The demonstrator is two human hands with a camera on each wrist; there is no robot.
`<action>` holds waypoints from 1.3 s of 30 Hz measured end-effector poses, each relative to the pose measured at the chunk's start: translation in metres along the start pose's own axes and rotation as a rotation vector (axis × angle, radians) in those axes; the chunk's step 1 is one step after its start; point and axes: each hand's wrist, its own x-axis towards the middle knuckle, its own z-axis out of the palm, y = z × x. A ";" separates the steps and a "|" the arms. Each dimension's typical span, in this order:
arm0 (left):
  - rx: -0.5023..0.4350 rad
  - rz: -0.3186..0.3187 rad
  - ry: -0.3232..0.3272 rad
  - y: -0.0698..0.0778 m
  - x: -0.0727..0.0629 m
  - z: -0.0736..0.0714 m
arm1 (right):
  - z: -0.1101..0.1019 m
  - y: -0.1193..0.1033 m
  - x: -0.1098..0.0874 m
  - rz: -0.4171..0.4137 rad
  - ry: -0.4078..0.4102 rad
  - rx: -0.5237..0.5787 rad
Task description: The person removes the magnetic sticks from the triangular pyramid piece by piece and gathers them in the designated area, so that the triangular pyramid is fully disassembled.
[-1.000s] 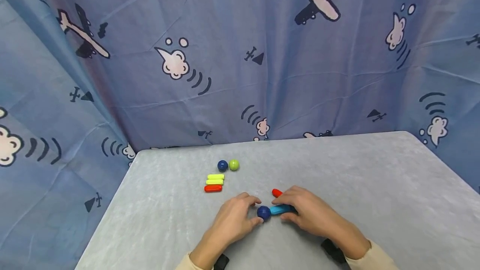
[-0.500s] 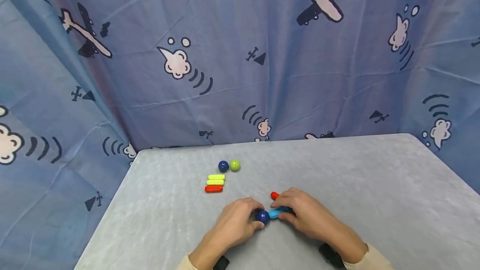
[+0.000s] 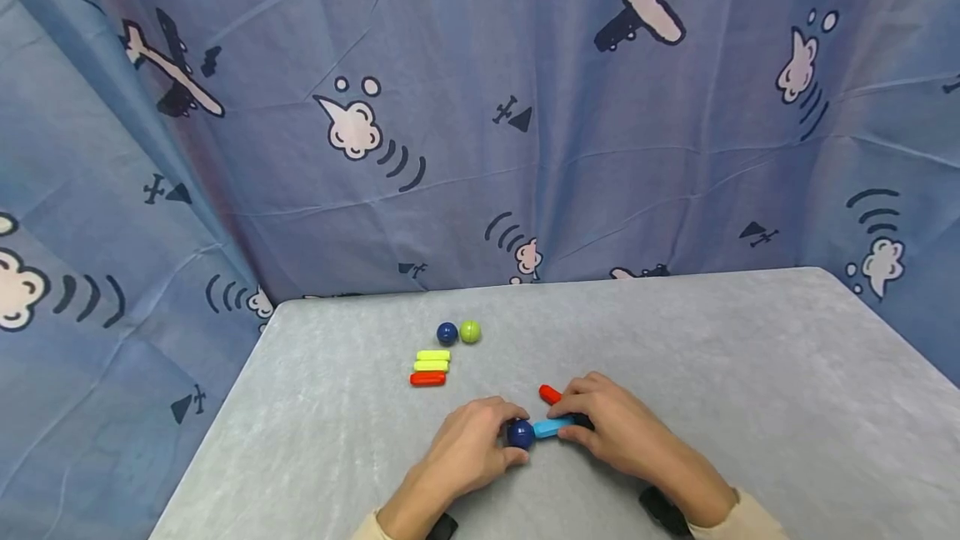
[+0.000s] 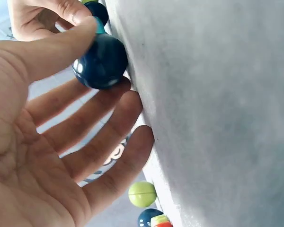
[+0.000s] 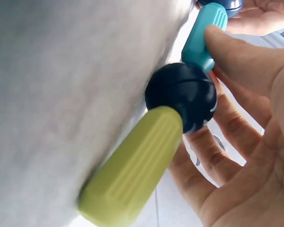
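A right hand (image 3: 618,430) pinches a light-blue stick (image 3: 551,428). At the stick's left end, the left hand (image 3: 468,445) pinches a navy ball (image 3: 521,434); at its right end sits a second ball (image 5: 180,92). I'd judge stick and navy ball are being joined, the next move calling for steady, straight pressure.

Glossy navy ball (image 4: 103,66) — smooth, plastic-looking blue rod (image 5: 196,42) — matt tabletop (image 3: 697,348).

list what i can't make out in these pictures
Head: the right hand hides one end of the nearer red rod and all of the yellow-green rod.
Right wrist: the blue ball in the left hand, cut off by the top edge.
Left wrist: the far blue ball, cut off by the bottom edge.
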 end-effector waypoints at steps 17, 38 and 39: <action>-0.127 -0.081 -0.025 -0.007 0.001 -0.006 | 0.001 -0.003 0.002 0.017 -0.027 0.012; -0.195 -0.129 -0.073 -0.018 0.004 -0.010 | -0.014 0.010 -0.002 0.074 -0.081 0.085; -0.200 -0.132 -0.074 -0.018 0.004 -0.010 | -0.016 0.012 -0.003 0.086 -0.081 0.080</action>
